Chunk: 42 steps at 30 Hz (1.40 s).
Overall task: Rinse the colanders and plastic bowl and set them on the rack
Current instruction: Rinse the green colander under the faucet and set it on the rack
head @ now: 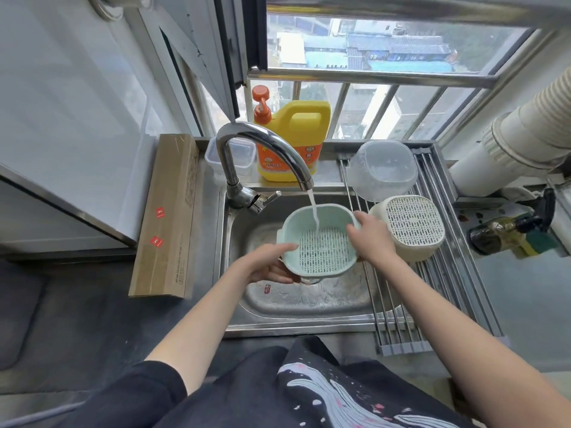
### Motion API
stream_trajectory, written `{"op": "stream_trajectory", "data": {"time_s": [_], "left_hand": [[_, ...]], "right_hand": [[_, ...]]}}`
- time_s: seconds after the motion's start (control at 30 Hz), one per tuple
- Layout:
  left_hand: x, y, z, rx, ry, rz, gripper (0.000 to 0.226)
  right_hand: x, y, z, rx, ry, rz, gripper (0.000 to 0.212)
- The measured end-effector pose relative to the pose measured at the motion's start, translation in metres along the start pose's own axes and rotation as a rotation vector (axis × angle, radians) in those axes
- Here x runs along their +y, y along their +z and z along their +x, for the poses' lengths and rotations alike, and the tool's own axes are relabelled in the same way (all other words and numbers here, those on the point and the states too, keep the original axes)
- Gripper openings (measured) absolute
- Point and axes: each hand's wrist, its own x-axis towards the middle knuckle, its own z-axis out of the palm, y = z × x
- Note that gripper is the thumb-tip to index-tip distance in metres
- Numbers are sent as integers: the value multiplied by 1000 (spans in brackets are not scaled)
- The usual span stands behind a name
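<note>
A pale green colander (321, 242) is held over the steel sink (309, 301), tilted toward me, with water from the tap (265, 149) running into it. My left hand (272, 264) grips its near left rim and underside. My right hand (370, 239) holds its right rim, thumb inside. A cream colander (411, 230) lies upside down on the roll-up rack (438, 282). Behind it a clear plastic bowl (383, 171) also sits upside down on the rack.
A yellow detergent jug (293, 143) with an orange pump and a small clear container (242, 159) stand behind the tap. A long cardboard box (167, 217) lies left of the sink. A dark bottle (506, 233) and sponge sit right of the rack.
</note>
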Motion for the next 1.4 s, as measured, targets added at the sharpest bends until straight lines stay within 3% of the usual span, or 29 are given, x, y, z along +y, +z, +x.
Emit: {"op": "stream_trajectory", "data": {"time_s": [0.17,0.23,0.4,0.5,0.6,0.7,0.8,0.97,1.03,1.1,1.2,1.3,1.4], "left_hand": [[4,-9,-5,-78,-121,-34,102],[7,-11,-7,-93,-98,-119,109],[17,-7,-6,-77,-29,-193,96],[23,6,-13,-11,60,-89,81],[24,22,-18,65,240,-73,63],[18,31,-10,172,526,169,68],[19,34,-13,279,761,221,64],[22,26,-15,319,1029,559,62],[18,19,-7,360,1004,630,70],[15,17,-7,357,820,591,83],[20,25,-11,215,558,255,83],[24,25,-3,281,545,208,70],[19,19,7,322,648,329,69]], "right_hand": [[4,3,-10,-32,25,66,34],[10,5,-11,-15,31,176,31],[13,-2,-18,-110,25,551,49],[14,-9,-26,-336,103,974,50],[21,-10,-31,-400,244,1345,47],[29,2,-32,-429,348,1218,69],[33,18,-28,-455,408,1136,78],[23,18,-18,-524,397,1228,61],[22,14,-11,-475,333,1202,80],[22,9,-3,-358,216,1123,93],[23,8,5,-238,30,927,102],[19,14,3,-290,-32,848,107],[20,28,7,-294,98,917,106]]}}
